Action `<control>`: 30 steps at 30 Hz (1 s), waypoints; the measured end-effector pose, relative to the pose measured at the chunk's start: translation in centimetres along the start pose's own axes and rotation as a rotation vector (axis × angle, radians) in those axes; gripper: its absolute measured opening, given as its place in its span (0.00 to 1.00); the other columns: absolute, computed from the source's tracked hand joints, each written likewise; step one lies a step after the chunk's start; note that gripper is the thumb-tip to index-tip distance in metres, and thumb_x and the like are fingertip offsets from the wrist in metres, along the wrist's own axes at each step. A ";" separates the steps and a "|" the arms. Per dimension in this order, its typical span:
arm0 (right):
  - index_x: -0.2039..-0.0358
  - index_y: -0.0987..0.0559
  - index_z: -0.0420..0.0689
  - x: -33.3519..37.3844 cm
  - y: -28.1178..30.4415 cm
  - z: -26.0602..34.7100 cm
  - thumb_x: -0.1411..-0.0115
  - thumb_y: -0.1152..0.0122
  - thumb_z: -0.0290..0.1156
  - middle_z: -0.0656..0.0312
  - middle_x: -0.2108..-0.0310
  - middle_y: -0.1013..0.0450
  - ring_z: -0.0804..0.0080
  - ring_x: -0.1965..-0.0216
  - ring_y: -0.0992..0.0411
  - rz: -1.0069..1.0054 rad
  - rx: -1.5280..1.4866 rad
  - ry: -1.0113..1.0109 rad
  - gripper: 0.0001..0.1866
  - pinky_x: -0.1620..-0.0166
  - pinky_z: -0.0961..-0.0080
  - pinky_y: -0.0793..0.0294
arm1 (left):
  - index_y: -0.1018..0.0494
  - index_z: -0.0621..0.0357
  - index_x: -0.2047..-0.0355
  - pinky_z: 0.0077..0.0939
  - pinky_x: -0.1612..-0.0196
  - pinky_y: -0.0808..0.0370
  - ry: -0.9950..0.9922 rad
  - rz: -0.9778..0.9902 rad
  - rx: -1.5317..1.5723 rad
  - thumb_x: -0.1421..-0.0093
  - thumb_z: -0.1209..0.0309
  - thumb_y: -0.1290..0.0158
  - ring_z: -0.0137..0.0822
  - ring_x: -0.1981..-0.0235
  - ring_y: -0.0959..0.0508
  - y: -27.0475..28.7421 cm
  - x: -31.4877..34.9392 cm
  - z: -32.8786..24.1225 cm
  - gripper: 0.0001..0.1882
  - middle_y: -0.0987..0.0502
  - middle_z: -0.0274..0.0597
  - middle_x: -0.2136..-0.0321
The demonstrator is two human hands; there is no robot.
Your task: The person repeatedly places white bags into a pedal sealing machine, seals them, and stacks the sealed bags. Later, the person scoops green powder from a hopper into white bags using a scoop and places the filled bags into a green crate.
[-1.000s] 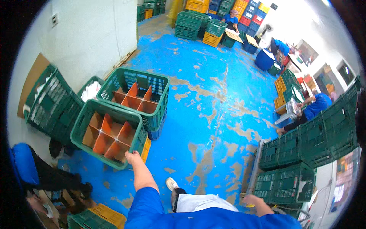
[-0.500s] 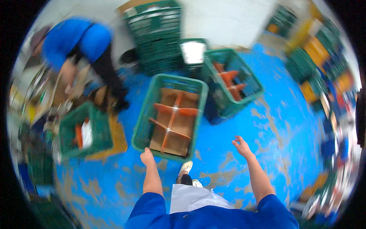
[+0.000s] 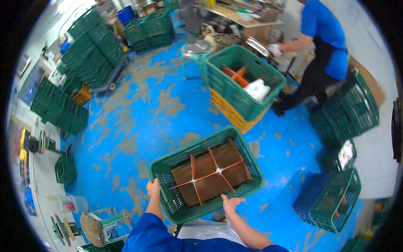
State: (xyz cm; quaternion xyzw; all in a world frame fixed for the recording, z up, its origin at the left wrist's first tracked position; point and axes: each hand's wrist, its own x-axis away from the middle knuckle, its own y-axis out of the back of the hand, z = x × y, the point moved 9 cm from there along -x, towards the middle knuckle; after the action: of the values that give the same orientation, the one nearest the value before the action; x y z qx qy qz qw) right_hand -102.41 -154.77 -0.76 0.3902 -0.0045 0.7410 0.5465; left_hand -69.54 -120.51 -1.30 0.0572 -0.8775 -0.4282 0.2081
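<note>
In front of my body I carry a green plastic crate (image 3: 247, 153), tilted slightly toward its left end. Orange dividers (image 3: 226, 179) crossing at two pale joints stand on a brown cardboard sheet (image 3: 200, 161) inside it. My left hand (image 3: 154, 187) is closed on the crate's left end. At the near long rim, my right hand (image 3: 229, 204) grips with some fingers inside the wall and others sticking out. Ahead on the right, another green crate (image 3: 233, 94) sits on a yellow crate (image 3: 224, 110); it holds orange dividers and a white bundle (image 3: 257, 89).
A co-worker in blue (image 3: 325, 38) bends at a cluttered workbench (image 3: 247, 27). Green crates (image 3: 344, 111) are stacked at right, with a lone divider crate (image 3: 336, 206) nearer. More stacks (image 3: 94, 44) stand far left; a stool (image 3: 93, 229) is at lower left. The blue floor (image 3: 138, 122) is worn.
I have turned left, so the co-worker and stacked crates now appear on the right. My right hand, free before, now holds the crate's near rim; the crate has swung crosswise.
</note>
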 end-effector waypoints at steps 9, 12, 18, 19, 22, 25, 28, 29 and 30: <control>0.39 0.73 0.36 5.5 -29.6 15.2 0.50 0.34 0.35 0.44 0.36 0.64 0.52 0.35 0.59 0.639 0.045 0.418 0.58 0.37 0.64 0.55 | 0.28 0.71 0.64 0.41 0.58 0.32 0.496 -0.430 0.647 0.56 0.59 0.42 0.49 0.64 0.27 5.3 -15.4 6.3 0.26 0.25 0.57 0.65; 0.38 0.65 0.34 4.9 -37.9 18.6 0.47 0.40 0.30 0.40 0.39 0.56 0.50 0.38 0.52 0.475 0.298 0.599 0.48 0.38 0.63 0.50 | 0.32 0.70 0.59 0.39 0.55 0.33 0.550 -0.501 0.912 0.55 0.60 0.42 0.47 0.61 0.28 3.3 -19.6 0.2 0.28 0.27 0.54 0.61; 0.41 0.49 0.37 -2.4 -51.5 35.4 0.46 0.47 0.22 0.40 0.59 0.29 0.43 0.58 0.30 0.153 0.436 0.812 0.34 0.58 0.58 0.32 | 0.41 0.66 0.52 0.41 0.53 0.35 0.508 -0.524 0.978 0.52 0.66 0.44 0.50 0.58 0.29 -0.4 -35.2 -12.8 0.30 0.30 0.55 0.60; 0.41 0.49 0.38 -3.5 -54.2 38.3 0.46 0.47 0.22 0.40 0.59 0.30 0.42 0.58 0.30 0.165 0.470 0.802 0.33 0.58 0.57 0.32 | 0.41 0.66 0.51 0.41 0.53 0.35 0.515 -0.476 0.993 0.51 0.67 0.45 0.51 0.58 0.29 -1.3 -38.2 -15.4 0.29 0.30 0.55 0.60; 0.42 0.48 0.39 -7.1 -61.1 47.0 0.46 0.48 0.23 0.39 0.60 0.30 0.42 0.59 0.30 0.169 0.531 0.788 0.33 0.58 0.56 0.32 | 0.43 0.65 0.50 0.43 0.54 0.35 0.564 -0.514 1.026 0.50 0.69 0.47 0.55 0.58 0.29 -2.0 -46.1 -22.5 0.29 0.30 0.56 0.59; 0.42 0.48 0.41 -9.1 -68.1 55.1 0.47 0.49 0.23 0.39 0.62 0.29 0.42 0.61 0.30 0.157 0.498 0.899 0.32 0.60 0.54 0.32 | 0.45 0.66 0.48 0.41 0.52 0.35 0.609 -0.474 0.929 0.49 0.71 0.49 0.53 0.57 0.29 -1.4 -53.4 -29.8 0.29 0.31 0.57 0.56; 0.42 0.48 0.42 -13.1 -74.4 61.6 0.47 0.49 0.22 0.41 0.62 0.28 0.42 0.60 0.30 0.172 0.581 0.804 0.32 0.59 0.54 0.32 | 0.45 0.67 0.47 0.42 0.52 0.35 0.595 -0.421 0.973 0.48 0.71 0.50 0.55 0.56 0.30 -1.7 -60.5 -37.1 0.29 0.31 0.58 0.55; 0.42 0.48 0.41 -14.0 -76.6 64.3 0.47 0.49 0.22 0.41 0.63 0.28 0.41 0.61 0.30 0.175 0.567 0.844 0.32 0.59 0.53 0.32 | 0.45 0.67 0.47 0.44 0.53 0.35 0.589 -0.430 0.959 0.48 0.71 0.51 0.57 0.56 0.30 -1.8 -63.0 -39.5 0.28 0.31 0.59 0.56; 0.43 0.47 0.41 -15.4 -78.6 66.7 0.47 0.49 0.22 0.41 0.63 0.28 0.41 0.61 0.30 0.171 0.568 0.832 0.31 0.60 0.53 0.32 | 0.45 0.66 0.48 0.46 0.54 0.34 0.580 -0.449 0.930 0.48 0.71 0.51 0.58 0.57 0.30 -1.9 -65.4 -41.8 0.28 0.31 0.60 0.56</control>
State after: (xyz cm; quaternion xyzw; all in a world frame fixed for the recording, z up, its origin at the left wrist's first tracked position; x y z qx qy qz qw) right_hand 1.31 -164.39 3.67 0.1935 0.3834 0.8476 0.3117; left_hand 6.96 -133.87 -0.66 0.4414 -0.8469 0.0011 0.2966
